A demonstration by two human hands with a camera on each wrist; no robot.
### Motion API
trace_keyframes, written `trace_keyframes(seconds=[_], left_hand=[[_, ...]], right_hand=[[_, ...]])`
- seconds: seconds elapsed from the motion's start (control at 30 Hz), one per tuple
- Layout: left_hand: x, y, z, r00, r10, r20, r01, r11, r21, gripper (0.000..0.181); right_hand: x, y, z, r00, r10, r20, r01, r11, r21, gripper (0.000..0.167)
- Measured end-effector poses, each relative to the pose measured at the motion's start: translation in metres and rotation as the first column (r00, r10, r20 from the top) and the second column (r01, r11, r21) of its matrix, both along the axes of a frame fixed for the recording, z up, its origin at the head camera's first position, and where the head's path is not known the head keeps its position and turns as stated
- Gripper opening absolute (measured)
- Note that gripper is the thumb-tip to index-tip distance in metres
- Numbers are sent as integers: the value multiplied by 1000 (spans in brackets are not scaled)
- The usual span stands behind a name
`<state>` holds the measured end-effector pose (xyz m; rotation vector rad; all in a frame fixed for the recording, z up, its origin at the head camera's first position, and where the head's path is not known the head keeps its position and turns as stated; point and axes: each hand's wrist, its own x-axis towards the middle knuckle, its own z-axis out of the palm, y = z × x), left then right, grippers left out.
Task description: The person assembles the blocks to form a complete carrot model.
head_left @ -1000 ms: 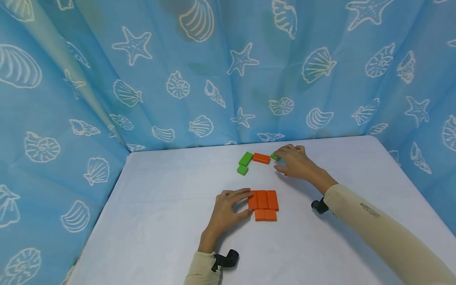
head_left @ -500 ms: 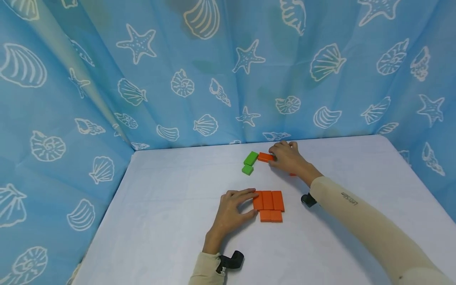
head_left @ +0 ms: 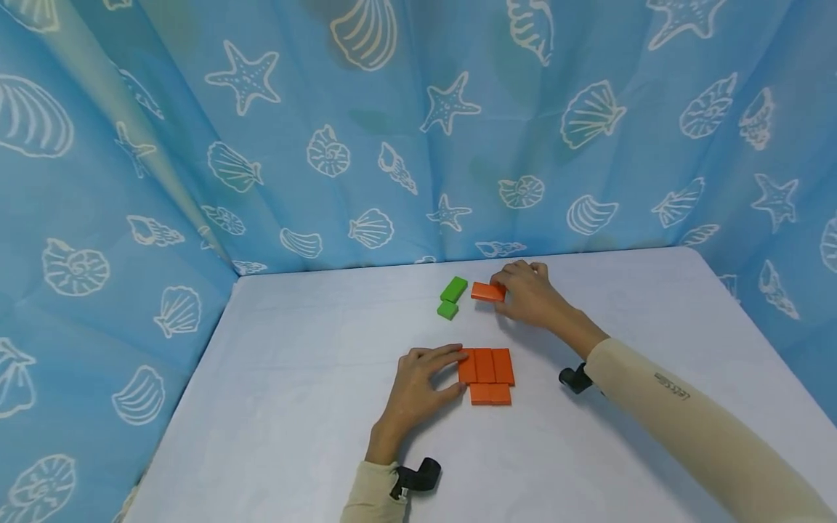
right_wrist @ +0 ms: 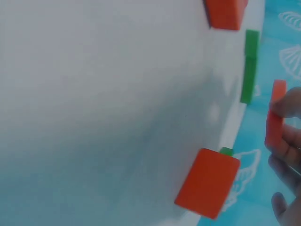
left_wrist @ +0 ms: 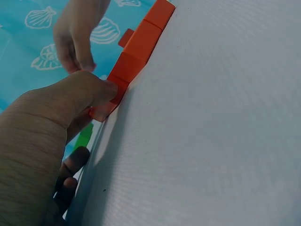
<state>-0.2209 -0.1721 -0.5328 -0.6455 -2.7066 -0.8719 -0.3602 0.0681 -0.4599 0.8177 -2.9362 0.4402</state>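
Note:
In the head view, my right hand (head_left: 531, 294) pinches an orange rectangular block (head_left: 484, 292) by its right end, near the back of the table. The right wrist view shows this block (right_wrist: 274, 127) raised off the cloth between thumb and fingers. My left hand (head_left: 412, 388) spans the leftmost orange block (head_left: 466, 368) of a flat group, thumb at its near end and a finger at its far end. This group has three longer orange blocks in a row and two shorter ones (head_left: 490, 394) against their near side. In the left wrist view, the thumb touches the orange row (left_wrist: 141, 42).
Two green blocks, a longer one (head_left: 454, 289) and a shorter one (head_left: 447, 310), lie left of the right hand. Another orange block (right_wrist: 208, 183) with a bit of green (right_wrist: 226, 151) behind it shows in the right wrist view. A seashell-patterned curtain (head_left: 366, 167) borders the white table (head_left: 294, 378).
My right hand has shifted left from a green block to the orange block and lifted it from beside the longer green block. The left hand stays at the orange group.

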Motion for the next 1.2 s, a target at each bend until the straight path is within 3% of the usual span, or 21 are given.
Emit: trace_keyframes(seconds=[0.43, 0.67, 1.2], left_hand=[[1, 0, -1, 1000, -11, 18, 10, 1000, 26, 46], [0, 2, 0, 999, -3, 33, 3, 1000, 22, 46], [3, 2, 2, 999, -15, 37, 13, 999, 43, 47]], right_hand=[[65, 25, 15, 996, 79, -51, -84, 992, -93, 34], [94, 30, 17, 987, 129, -92, -137, 987, -85, 35], [144, 33, -1, 950, 237, -205, -263, 958, -113, 38]])
